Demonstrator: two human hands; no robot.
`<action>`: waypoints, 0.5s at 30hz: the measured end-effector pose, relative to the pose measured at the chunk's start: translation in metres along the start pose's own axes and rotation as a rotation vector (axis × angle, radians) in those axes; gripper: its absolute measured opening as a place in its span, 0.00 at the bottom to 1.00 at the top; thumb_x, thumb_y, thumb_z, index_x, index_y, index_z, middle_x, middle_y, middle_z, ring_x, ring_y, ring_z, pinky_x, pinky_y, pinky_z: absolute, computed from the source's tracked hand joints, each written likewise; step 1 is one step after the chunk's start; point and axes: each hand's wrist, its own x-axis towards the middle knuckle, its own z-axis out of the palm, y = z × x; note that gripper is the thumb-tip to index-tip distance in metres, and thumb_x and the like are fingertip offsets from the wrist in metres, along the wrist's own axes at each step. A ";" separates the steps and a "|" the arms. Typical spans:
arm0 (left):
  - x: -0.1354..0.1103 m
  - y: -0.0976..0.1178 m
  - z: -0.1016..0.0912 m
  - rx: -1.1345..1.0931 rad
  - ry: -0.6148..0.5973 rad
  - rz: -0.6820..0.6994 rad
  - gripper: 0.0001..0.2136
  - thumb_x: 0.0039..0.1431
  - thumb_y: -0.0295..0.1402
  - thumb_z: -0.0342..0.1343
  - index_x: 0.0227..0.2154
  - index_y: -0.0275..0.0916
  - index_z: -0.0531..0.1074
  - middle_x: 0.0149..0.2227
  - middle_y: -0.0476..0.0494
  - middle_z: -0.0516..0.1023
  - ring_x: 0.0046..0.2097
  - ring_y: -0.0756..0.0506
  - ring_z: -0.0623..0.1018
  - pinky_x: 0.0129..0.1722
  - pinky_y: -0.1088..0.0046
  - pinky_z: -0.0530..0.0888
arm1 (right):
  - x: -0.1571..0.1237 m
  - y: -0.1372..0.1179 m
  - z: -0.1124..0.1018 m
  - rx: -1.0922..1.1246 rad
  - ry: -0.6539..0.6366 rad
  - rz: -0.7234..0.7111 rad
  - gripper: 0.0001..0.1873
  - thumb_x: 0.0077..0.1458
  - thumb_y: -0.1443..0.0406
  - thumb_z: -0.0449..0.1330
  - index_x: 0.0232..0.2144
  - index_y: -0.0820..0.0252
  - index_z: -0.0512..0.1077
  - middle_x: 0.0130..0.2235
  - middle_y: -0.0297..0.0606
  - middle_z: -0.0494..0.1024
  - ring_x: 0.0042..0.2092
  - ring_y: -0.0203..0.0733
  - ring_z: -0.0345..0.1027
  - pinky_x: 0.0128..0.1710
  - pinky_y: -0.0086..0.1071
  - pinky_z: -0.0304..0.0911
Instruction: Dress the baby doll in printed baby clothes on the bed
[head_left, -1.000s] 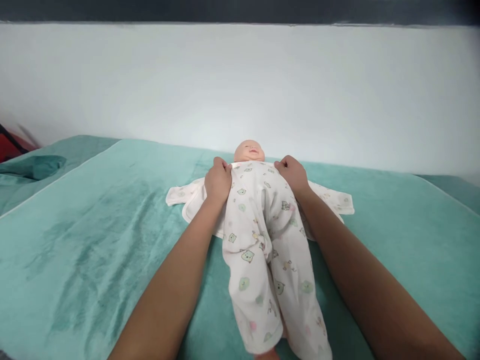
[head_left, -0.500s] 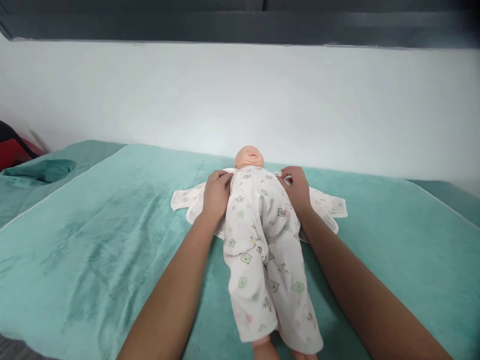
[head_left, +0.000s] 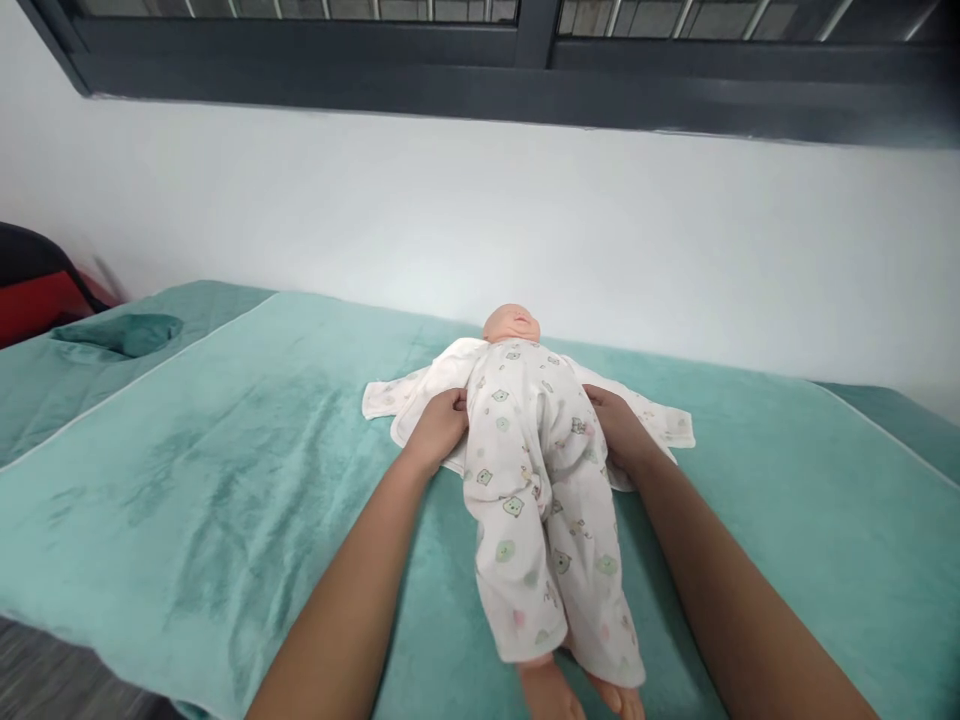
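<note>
A baby doll [head_left: 511, 324] lies on its back, head toward the wall and bare feet toward me. White baby trousers [head_left: 517, 450] with green and pink animal prints cover it from the chest to above the ankles. Beneath the doll a white baby shirt [head_left: 394, 396] is spread out, its sleeves reaching to both sides. My left hand [head_left: 441, 428] is closed at the trousers' left side, fingers curled on the fabric. On the opposite side my right hand [head_left: 621, 428] grips the trousers' edge, its fingertips partly hidden by the cloth.
A green plush cover [head_left: 225, 470] spreads under everything, its front edge hanging at lower left. Behind it rises a white wall [head_left: 337, 200] below a dark window frame [head_left: 375, 70]. A red and black object [head_left: 41, 300] stands at far left, near a crumpled green cloth [head_left: 124, 335].
Both hands have slid down from the doll's upper chest along the trousers' sides, toward me. The view has tilted up slightly, showing more of the window.
</note>
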 end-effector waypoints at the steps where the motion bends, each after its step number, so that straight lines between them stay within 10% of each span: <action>1: -0.001 0.001 0.000 -0.048 -0.025 -0.028 0.06 0.46 0.25 0.56 0.29 0.39 0.76 0.27 0.48 0.78 0.32 0.45 0.75 0.32 0.71 0.70 | 0.000 -0.001 0.000 0.052 -0.014 0.020 0.18 0.43 0.59 0.67 0.39 0.57 0.80 0.39 0.37 0.84 0.39 0.50 0.76 0.41 0.41 0.70; 15: -0.008 0.005 0.008 -0.549 -0.216 -0.174 0.11 0.51 0.33 0.64 0.38 0.36 0.77 0.35 0.40 0.83 0.38 0.42 0.80 0.39 0.65 0.77 | 0.001 -0.005 -0.007 0.153 -0.108 0.161 0.17 0.40 0.57 0.71 0.36 0.51 0.81 0.40 0.40 0.84 0.41 0.58 0.77 0.38 0.47 0.73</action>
